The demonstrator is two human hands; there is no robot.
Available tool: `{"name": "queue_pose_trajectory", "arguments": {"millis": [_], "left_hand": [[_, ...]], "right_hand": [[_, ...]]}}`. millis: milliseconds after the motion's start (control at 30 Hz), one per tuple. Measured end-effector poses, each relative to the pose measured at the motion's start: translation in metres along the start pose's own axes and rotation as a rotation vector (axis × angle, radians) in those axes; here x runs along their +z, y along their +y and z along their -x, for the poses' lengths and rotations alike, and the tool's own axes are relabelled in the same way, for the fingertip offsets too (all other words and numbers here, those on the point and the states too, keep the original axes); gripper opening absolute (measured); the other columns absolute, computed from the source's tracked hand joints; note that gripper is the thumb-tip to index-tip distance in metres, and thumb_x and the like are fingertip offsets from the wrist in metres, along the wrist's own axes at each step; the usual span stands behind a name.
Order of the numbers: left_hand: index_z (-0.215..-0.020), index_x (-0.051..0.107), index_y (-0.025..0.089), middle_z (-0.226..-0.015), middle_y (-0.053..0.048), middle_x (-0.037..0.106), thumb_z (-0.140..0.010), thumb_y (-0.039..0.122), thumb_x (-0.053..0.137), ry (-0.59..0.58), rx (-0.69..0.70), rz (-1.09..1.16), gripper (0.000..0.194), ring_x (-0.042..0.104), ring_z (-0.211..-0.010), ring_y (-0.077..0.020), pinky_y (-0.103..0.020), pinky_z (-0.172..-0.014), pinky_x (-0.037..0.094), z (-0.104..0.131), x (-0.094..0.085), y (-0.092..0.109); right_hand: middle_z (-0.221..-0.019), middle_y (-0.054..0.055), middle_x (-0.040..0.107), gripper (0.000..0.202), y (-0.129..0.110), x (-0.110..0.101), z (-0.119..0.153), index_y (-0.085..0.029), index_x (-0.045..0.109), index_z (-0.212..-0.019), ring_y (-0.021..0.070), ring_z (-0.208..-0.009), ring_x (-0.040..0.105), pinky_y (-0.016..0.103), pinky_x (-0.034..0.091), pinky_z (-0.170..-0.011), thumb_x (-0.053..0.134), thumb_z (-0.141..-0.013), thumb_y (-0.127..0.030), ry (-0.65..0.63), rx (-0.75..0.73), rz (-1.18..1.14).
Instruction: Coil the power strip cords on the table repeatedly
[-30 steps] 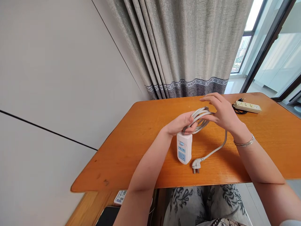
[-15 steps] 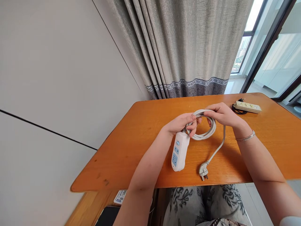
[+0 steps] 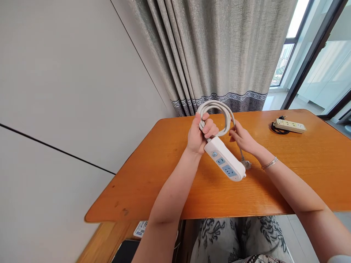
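My left hand [image 3: 201, 132] is closed around one side of a coiled white cable [image 3: 227, 117], close to where it joins a white power strip [image 3: 225, 159]. The strip hangs from that hand, tilted down to the right, its switch and blue sockets facing me. To the right, my right hand [image 3: 242, 137] pinches the loose length of cable beside the coil. Below its fingers the cable runs down to the plug [image 3: 246, 164], partly hidden behind the strip's far end.
The orange-brown wooden table [image 3: 142, 182] stretches below both hands. At its back right lies a second, cream power strip [image 3: 290, 125] with a bundled black cable [image 3: 279, 129]. A grey curtain [image 3: 227, 51] hangs behind, and a pale wall [image 3: 68, 80] stands at the left.
The coil has been raised and moved left, and the strip has swung from hanging nearly straight down to slanting right. My right hand has shifted from the coil to the loose cable. The plug is higher.
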State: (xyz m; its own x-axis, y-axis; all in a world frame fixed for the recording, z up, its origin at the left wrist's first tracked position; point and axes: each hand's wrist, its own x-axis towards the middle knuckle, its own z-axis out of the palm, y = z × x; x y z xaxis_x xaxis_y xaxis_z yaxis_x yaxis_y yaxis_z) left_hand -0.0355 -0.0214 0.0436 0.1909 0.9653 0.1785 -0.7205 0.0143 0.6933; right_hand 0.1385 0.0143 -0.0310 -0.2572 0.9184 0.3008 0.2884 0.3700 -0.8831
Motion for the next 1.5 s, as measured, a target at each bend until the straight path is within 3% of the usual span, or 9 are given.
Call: {"name": "queue_pose_trajectory", "arguments": {"millis": [100,267,533,733,900,1100,1233,1400,1500], "left_hand": [[-0.071,0.038,0.021,-0.045,0.010,0.033,-0.101,0.056,0.043,0.083,0.175,-0.093,0.046,0.028,-0.034,-0.0051,-0.020,-0.042,0.031,-0.003,-0.001,0.007],[-0.072,0.043,0.022,-0.051,0.007,0.052,-0.093,0.060,0.057,0.157,0.368,-0.264,0.046,0.040,-0.037,-0.0061,-0.023,-0.042,0.031,-0.011,-0.014,0.009],[-0.094,0.048,0.022,-0.069,0.002,0.071,-0.082,0.054,0.072,-0.173,0.281,-0.627,0.041,0.056,-0.046,-0.0091,-0.022,-0.049,0.040,-0.010,-0.025,-0.020],[-0.103,0.052,0.021,-0.078,-0.002,0.072,-0.085,0.054,0.069,-0.243,0.126,-0.656,0.041,0.067,-0.064,-0.0140,-0.025,-0.062,0.049,-0.009,-0.025,-0.027],[-0.104,0.060,0.019,-0.085,-0.002,0.070,-0.083,0.050,0.074,-0.282,0.153,-0.717,0.040,0.066,-0.080,-0.0164,-0.027,-0.072,0.050,-0.007,-0.027,-0.023],[-0.098,0.054,0.018,-0.073,-0.003,0.069,-0.080,0.068,0.068,-0.538,-0.175,-0.712,0.055,0.066,-0.063,-0.0169,-0.027,-0.058,0.048,-0.004,-0.026,-0.030],[-0.093,0.047,0.020,-0.054,0.004,0.060,-0.081,0.074,0.061,-0.635,-0.330,-0.536,0.057,0.049,-0.039,-0.0104,-0.023,-0.042,0.037,-0.001,-0.025,-0.036],[-0.084,0.045,0.021,-0.042,0.014,0.034,-0.076,0.069,0.071,-0.621,-0.348,-0.345,0.055,0.034,-0.030,-0.0070,-0.022,-0.041,0.031,0.004,-0.025,-0.035],[-0.082,0.044,0.022,-0.042,0.015,0.030,-0.079,0.067,0.071,-0.570,-0.361,-0.315,0.053,0.033,-0.030,-0.0070,-0.022,-0.044,0.034,0.005,-0.024,-0.034]], "right_hand": [[-0.080,0.000,0.062,0.070,0.002,0.002,0.005,-0.013,0.024,-0.158,0.0142,-0.065,0.061,0.030,0.053,-0.067,0.046,-0.091,-0.021,-0.205,0.010,0.185],[-0.095,0.007,0.074,0.068,-0.015,-0.010,0.015,-0.020,0.034,-0.156,0.0175,-0.073,0.067,0.029,0.052,-0.068,0.052,-0.091,-0.019,-0.508,-0.076,0.447],[-0.097,0.015,0.073,0.043,-0.049,-0.012,0.032,-0.022,0.063,-0.135,0.0182,-0.060,0.066,0.028,0.040,-0.054,0.043,-0.098,-0.013,-0.238,-0.105,1.313],[-0.080,0.007,0.072,0.033,-0.062,-0.016,0.036,-0.021,0.075,-0.097,0.0160,-0.067,0.055,0.033,0.035,-0.061,0.042,-0.103,-0.018,-0.101,-0.659,1.190],[-0.073,0.001,0.069,0.039,-0.071,-0.027,0.036,-0.026,0.068,-0.076,0.0162,-0.071,0.052,0.037,0.041,-0.075,0.043,-0.105,-0.023,0.034,-0.823,1.137],[-0.073,0.000,0.065,0.029,-0.070,-0.041,0.039,-0.031,0.069,-0.080,0.0197,-0.084,0.057,0.049,0.038,-0.104,0.054,-0.100,-0.046,0.172,-0.724,0.953],[-0.103,0.006,0.069,0.037,-0.066,-0.048,0.035,-0.035,0.071,-0.104,0.0303,-0.110,0.057,0.058,0.033,-0.111,0.065,-0.085,-0.066,0.389,-0.661,0.894],[-0.141,0.019,0.051,0.092,-0.059,-0.036,0.027,-0.025,0.041,-0.151,0.0381,-0.130,0.052,0.057,0.047,-0.101,0.064,-0.079,-0.076,0.550,-0.534,0.510],[-0.134,0.018,0.060,0.085,-0.046,-0.028,0.018,-0.027,0.026,-0.157,0.0269,-0.111,0.066,0.044,0.057,-0.088,0.046,-0.090,-0.075,0.420,-0.363,0.172]]}}
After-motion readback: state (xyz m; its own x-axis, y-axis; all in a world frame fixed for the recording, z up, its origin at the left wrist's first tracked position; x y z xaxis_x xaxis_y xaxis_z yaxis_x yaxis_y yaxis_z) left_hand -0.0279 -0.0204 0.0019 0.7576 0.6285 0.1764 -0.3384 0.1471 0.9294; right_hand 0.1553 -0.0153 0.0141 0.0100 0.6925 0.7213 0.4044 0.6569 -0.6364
